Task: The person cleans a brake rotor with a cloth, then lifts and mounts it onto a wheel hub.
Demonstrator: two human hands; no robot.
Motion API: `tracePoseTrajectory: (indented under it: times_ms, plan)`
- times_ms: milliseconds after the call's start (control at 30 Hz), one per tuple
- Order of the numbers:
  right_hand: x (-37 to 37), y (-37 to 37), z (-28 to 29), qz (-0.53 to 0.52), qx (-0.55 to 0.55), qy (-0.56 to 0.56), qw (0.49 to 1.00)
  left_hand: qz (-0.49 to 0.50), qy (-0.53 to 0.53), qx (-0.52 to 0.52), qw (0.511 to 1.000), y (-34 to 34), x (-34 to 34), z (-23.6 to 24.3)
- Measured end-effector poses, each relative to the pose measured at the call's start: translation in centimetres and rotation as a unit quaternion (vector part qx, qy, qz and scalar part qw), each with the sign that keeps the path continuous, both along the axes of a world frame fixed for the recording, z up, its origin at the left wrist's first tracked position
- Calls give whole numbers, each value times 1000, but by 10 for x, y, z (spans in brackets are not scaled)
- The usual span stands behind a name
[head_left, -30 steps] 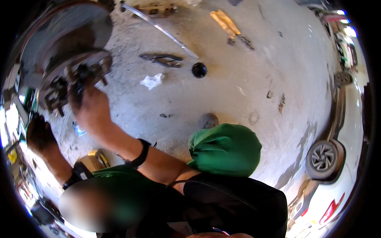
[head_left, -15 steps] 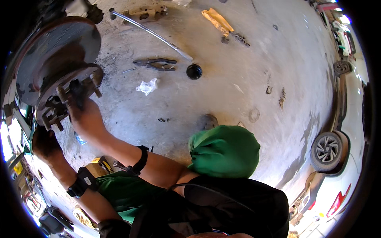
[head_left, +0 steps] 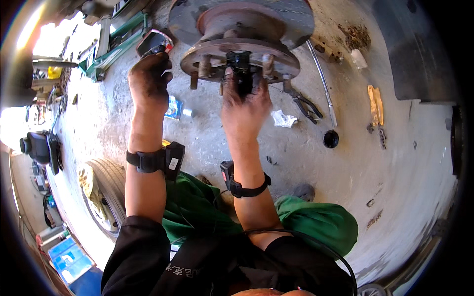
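Above my hands is a rusty wheel hub (head_left: pixel 289 61) with threaded studs, joined to a large brake disc (head_left: pixel 291 19). My right hand (head_left: pixel 245 116) is at the hub's centre, its blackened thumb and fingers closed round a black, greasy cylindrical part (head_left: pixel 239 61). How far that part sits inside the hub is hidden. To the left and apart from the hub, my left hand (head_left: pixel 149 84) is raised with curled, grease-blackened fingers. A small dark thing shows at its fingertips, too unclear to name. Just beyond them is a dark, red-edged object (head_left: pixel 155 40).
Right of the hub lie a long metal bar (head_left: pixel 323 84), pliers (head_left: pixel 307 107), crumpled clear plastic (head_left: pixel 284 119), a round black cap (head_left: pixel 331 139) and a yellow packet (head_left: pixel 375 105). A tyre (head_left: pixel 109 180) and a blue case (head_left: pixel 70 259) are at left. Green metal framing (head_left: pixel 123 29) stands behind.
My view has swung left, bringing the hub to the upper middle. My left hand has come away from below the hub. My right hand remains at the hub's centre.
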State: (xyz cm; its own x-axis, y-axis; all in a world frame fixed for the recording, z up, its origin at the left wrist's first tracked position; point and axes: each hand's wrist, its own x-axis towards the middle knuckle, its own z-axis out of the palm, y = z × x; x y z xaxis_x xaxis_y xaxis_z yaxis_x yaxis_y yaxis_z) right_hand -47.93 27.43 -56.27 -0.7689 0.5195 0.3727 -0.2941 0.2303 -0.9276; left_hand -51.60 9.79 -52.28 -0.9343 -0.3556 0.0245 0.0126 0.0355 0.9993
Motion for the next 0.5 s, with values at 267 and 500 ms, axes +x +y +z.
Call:
tracePoseTrajectory:
  times_ms: [267, 500]
  plan:
    - [9, 2, 21, 136, -487, -186, 842, 9, -21, 72, 997, 16, 5, 9]
    - [4, 2, -2, 168, -508, -118, 837, 25, -41, 143, 989, 17, 0, 10]
